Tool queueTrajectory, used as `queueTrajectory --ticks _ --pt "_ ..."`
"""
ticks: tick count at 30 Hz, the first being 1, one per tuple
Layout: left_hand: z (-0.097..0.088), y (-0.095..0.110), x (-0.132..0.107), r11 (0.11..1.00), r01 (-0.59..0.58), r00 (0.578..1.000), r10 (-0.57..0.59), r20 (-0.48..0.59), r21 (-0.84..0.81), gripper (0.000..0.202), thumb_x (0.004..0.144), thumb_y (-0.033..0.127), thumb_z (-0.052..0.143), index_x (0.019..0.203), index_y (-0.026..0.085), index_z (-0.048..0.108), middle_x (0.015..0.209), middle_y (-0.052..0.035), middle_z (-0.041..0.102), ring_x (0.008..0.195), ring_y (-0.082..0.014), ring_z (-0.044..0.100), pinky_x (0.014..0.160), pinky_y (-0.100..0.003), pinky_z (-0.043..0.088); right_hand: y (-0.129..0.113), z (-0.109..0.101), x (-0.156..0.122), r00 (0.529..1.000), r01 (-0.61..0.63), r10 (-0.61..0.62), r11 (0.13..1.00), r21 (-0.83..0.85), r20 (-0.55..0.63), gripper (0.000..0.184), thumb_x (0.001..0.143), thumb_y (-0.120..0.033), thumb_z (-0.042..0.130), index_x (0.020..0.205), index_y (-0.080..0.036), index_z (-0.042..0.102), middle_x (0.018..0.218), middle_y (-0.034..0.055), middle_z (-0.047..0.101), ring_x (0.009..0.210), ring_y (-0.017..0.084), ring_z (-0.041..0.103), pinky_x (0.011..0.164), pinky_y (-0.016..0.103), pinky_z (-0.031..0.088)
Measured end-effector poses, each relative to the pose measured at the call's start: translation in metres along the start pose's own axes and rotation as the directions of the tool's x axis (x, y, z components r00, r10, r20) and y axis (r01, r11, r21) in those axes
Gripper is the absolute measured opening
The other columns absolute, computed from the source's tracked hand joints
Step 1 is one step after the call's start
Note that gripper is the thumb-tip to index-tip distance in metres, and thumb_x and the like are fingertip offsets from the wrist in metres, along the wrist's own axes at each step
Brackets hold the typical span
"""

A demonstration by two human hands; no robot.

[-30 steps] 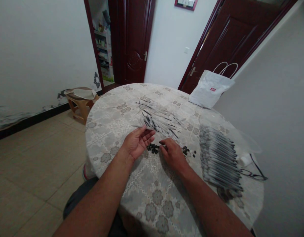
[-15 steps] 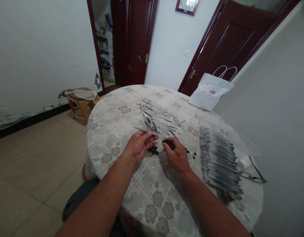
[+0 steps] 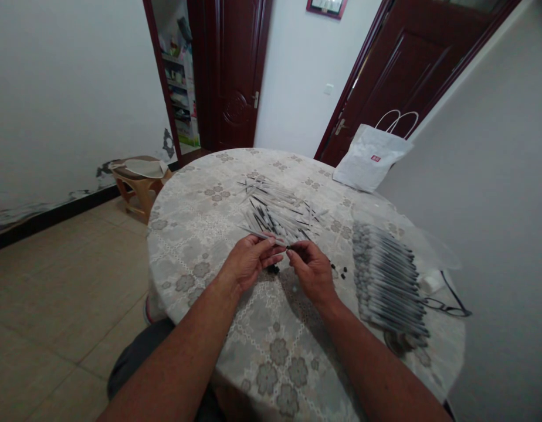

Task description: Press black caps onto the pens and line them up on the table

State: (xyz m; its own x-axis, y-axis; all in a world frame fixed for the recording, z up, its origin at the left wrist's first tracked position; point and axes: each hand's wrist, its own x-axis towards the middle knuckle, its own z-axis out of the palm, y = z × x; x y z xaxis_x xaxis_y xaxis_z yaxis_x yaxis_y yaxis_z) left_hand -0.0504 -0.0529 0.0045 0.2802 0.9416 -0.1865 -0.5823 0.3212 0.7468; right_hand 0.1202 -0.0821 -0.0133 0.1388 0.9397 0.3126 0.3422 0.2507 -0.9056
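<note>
My left hand (image 3: 247,261) is closed on a slim whitish pen (image 3: 254,232), thumb on top, with the pen's tip pointing left. At the pen's right end, my right hand (image 3: 314,274) pinches a small black cap (image 3: 289,247), which seems to touch the pen; my fingers partly hide the join. Just beyond both hands lies a loose pile of similar pens (image 3: 283,215), whitish and dark. Several black caps (image 3: 273,269) sit partly hidden below my left fingers, and a few more loose caps (image 3: 344,272) lie right of my right hand.
A stacked bundle of grey pens (image 3: 388,281) lies on clear plastic at the right of the round table, whose cloth (image 3: 187,234) is flowered. Eyeglasses (image 3: 449,308) rest beside it. A white paper bag (image 3: 368,159) stands at the back right, a stool (image 3: 141,187) on the floor at left.
My right hand has brought the black cap left to the pen's end, closing the small gap between them. The view has shifted slightly.
</note>
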Motion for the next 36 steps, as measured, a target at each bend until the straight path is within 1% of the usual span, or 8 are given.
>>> queueTrajectory --ticks 7,14,18,22,26,28,32,36 --pt "0.002 0.0 -0.002 1.0 0.0 1.0 0.0 0.019 0.013 0.023 0.075 0.019 0.083 0.092 0.015 0.068 0.097 -0.0116 0.077 0.084 -0.0192 0.075 0.079 -0.034 0.061 0.001 0.001 0.0 1.0 0.016 -0.016 1.0 -0.008 -0.015 0.021 0.088 -0.039 0.068 0.097 -0.02 0.068 0.087 0.0025 0.072 0.078 0.017 0.064 0.075 0.029 0.05" --pt "-0.006 -0.005 0.002 0.997 0.011 1.0 -0.012 0.016 0.082 0.026 0.075 0.024 0.085 0.094 0.017 0.069 0.096 -0.0104 0.076 0.086 -0.0223 0.075 0.072 -0.033 0.061 0.0 0.0 -0.001 0.999 0.04 -0.041 0.998 -0.042 -0.019 0.02 0.089 -0.038 0.068 0.099 -0.021 0.068 0.09 0.0028 0.072 0.081 0.018 0.066 0.077 0.03 0.051" --pt "-0.009 -0.006 0.003 0.993 0.0 1.0 -0.003 0.029 0.121 0.028 0.076 0.028 0.086 0.097 0.017 0.07 0.098 -0.0116 0.076 0.088 -0.0234 0.075 0.07 -0.033 0.061 -0.002 -0.002 -0.001 1.0 0.015 -0.015 0.999 -0.042 -0.002 0.024 0.09 -0.041 0.067 0.1 -0.02 0.069 0.087 0.0025 0.072 0.076 0.017 0.064 0.073 0.028 0.05" --pt "-0.008 -0.006 0.002 0.992 -0.007 0.999 0.002 0.037 0.126 0.029 0.075 0.028 0.087 0.096 0.016 0.071 0.095 -0.0116 0.076 0.087 -0.023 0.075 0.07 -0.033 0.061 -0.005 -0.005 -0.001 0.998 0.002 0.004 0.996 -0.094 0.059 0.028 0.095 -0.046 0.059 0.094 -0.02 0.068 0.071 -0.001 0.065 0.065 0.015 0.06 0.065 0.026 0.046" --pt "-0.004 -0.005 0.0 0.992 0.003 0.999 -0.008 0.043 0.125 0.027 0.074 0.027 0.087 0.092 0.016 0.071 0.091 -0.0115 0.076 0.082 -0.0216 0.074 0.068 -0.031 0.06 -0.005 -0.006 -0.003 0.995 -0.002 0.016 0.991 -0.134 0.102 0.039 0.101 -0.048 0.047 0.081 -0.02 0.064 0.066 -0.0005 0.062 0.062 0.015 0.058 0.06 0.025 0.043" --pt "-0.003 -0.005 0.0 0.992 0.004 0.999 -0.009 0.037 0.127 0.027 0.074 0.027 0.087 0.091 0.015 0.071 0.09 -0.0114 0.076 0.081 -0.0211 0.074 0.067 -0.031 0.06 -0.004 -0.006 -0.004 0.994 -0.006 0.019 0.993 -0.117 0.111 0.036 0.102 -0.048 0.044 0.088 -0.021 0.064 0.068 -0.0006 0.063 0.062 0.015 0.058 0.06 0.026 0.044" --pt "-0.005 -0.006 0.001 0.992 0.0 1.0 -0.002 0.015 0.125 0.028 0.074 0.028 0.087 0.093 0.014 0.07 0.09 -0.0105 0.075 0.082 -0.0205 0.074 0.068 -0.03 0.061 0.0 -0.005 -0.006 0.996 0.061 -0.053 0.992 -0.112 0.078 0.029 0.097 -0.044 0.056 0.115 -0.021 0.058 0.088 0.0012 0.068 0.069 0.016 0.062 0.067 0.027 0.048" --pt "-0.007 -0.007 0.001 0.991 0.006 0.999 -0.012 0.039 0.132 0.03 0.074 0.029 0.087 0.093 0.014 0.07 0.09 -0.0095 0.074 0.082 -0.0203 0.074 0.07 -0.031 0.06 0.001 -0.006 -0.007 0.992 0.106 -0.089 0.974 -0.203 0.089 0.021 0.097 -0.041 0.056 0.107 -0.022 0.06 0.085 0.0014 0.067 0.073 0.017 0.062 0.07 0.029 0.047"
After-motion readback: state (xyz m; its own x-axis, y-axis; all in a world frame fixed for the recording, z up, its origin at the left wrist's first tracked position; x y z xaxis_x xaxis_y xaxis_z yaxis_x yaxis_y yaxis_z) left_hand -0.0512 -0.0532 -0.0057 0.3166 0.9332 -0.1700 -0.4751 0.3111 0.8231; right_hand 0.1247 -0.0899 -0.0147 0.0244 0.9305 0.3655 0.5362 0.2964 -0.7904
